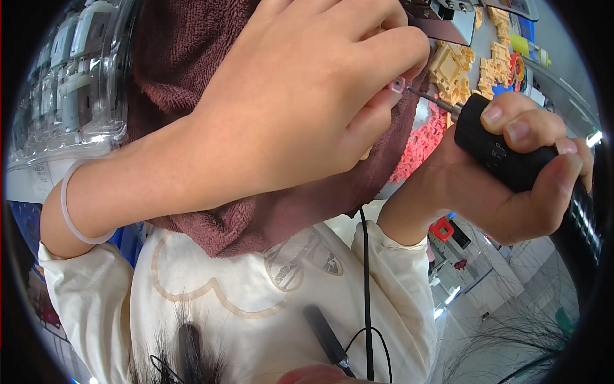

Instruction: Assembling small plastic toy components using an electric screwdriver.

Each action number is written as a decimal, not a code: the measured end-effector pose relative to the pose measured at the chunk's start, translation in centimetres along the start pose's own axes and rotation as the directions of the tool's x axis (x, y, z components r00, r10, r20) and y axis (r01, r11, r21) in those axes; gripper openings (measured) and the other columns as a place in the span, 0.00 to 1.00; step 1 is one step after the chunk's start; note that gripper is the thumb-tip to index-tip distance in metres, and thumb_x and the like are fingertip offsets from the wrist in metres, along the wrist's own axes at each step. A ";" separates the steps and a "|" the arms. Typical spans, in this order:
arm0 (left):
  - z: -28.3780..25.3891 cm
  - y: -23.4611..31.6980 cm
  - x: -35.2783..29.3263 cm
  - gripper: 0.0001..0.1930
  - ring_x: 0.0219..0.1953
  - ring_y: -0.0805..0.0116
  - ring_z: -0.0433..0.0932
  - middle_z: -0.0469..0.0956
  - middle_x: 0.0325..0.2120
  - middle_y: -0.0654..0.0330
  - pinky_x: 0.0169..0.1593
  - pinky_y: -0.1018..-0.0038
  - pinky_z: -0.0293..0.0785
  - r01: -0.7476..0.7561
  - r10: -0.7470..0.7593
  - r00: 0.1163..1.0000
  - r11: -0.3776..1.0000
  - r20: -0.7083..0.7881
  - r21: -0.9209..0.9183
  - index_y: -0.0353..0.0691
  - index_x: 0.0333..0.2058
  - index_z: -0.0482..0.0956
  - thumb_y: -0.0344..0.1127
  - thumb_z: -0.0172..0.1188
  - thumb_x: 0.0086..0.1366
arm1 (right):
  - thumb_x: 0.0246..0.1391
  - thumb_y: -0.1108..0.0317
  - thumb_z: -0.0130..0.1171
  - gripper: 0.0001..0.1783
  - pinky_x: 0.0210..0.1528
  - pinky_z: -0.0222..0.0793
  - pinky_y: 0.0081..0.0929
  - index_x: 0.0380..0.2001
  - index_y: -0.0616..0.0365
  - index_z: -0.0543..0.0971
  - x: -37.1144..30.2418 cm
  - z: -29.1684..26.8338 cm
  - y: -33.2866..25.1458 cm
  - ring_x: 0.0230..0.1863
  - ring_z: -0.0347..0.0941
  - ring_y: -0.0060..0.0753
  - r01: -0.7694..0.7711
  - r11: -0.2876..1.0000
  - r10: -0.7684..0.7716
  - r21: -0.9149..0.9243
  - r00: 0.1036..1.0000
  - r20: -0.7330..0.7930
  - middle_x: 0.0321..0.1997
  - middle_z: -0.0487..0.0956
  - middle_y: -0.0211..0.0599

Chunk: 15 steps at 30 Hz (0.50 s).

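My left hand reaches across the brown towel, its thumb and forefinger pinching a small pink plastic part. Most of that part is hidden by the fingers. My right hand is wrapped round the black grip of an electric screwdriver. Its thin bit points left and its tip meets, or comes very close to, the pink part; I cannot tell whether it touches.
At the left stands a clear plastic tray with several grey-and-white devices. Beige plastic parts and a heap of pink pieces lie beyond the towel on the right. A metal fixture stands at the top. A black cable hangs down in front of me.
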<state>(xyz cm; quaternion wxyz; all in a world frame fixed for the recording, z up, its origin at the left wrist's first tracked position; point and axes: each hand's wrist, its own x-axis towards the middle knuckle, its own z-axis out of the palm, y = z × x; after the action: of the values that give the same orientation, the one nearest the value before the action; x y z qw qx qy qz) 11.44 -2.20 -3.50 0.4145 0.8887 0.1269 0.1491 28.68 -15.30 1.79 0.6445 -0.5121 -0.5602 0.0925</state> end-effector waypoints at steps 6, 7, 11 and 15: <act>-0.3 0.0 0.3 0.20 0.49 0.55 0.70 0.72 0.45 0.53 0.53 0.63 0.64 0.023 -0.023 1.000 1.000 0.017 -0.006 0.38 0.44 0.75 0.34 0.66 0.51 | 0.57 0.63 0.49 0.11 0.24 0.69 0.32 0.36 0.61 0.69 0.2 0.1 0.1 0.16 0.66 0.35 0.019 0.996 -0.017 -0.091 1.000 0.023 0.19 0.72 0.43; -0.3 0.0 0.3 0.20 0.49 0.55 0.70 0.72 0.45 0.53 0.54 0.63 0.64 0.026 -0.026 1.000 1.000 0.018 -0.005 0.38 0.45 0.75 0.34 0.66 0.51 | 0.57 0.64 0.50 0.10 0.24 0.69 0.32 0.35 0.60 0.69 0.2 0.1 0.1 0.17 0.66 0.35 0.014 0.996 -0.012 -0.084 1.000 0.017 0.19 0.72 0.43; -0.5 0.0 0.6 0.21 0.49 0.55 0.70 0.72 0.45 0.53 0.54 0.63 0.64 0.032 -0.032 0.999 0.999 0.031 -0.008 0.37 0.45 0.75 0.34 0.66 0.51 | 0.55 0.64 0.50 0.10 0.23 0.69 0.32 0.33 0.60 0.69 0.4 0.1 0.1 0.17 0.67 0.35 -0.016 0.998 0.015 -0.068 1.000 -0.014 0.18 0.72 0.43; -0.5 0.1 0.8 0.21 0.49 0.55 0.70 0.72 0.45 0.53 0.54 0.63 0.63 0.032 -0.031 0.998 0.999 0.048 -0.010 0.37 0.45 0.75 0.34 0.66 0.52 | 0.54 0.65 0.51 0.09 0.23 0.70 0.32 0.32 0.60 0.69 0.4 0.0 0.4 0.17 0.67 0.35 -0.043 0.998 0.040 -0.054 0.998 -0.050 0.18 0.72 0.42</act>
<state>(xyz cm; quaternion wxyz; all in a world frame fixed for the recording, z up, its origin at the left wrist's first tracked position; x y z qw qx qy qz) 11.98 -1.57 -2.99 0.4243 0.8877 0.1302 0.1221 29.01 -14.81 1.75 0.6415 -0.5434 -0.5359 0.0779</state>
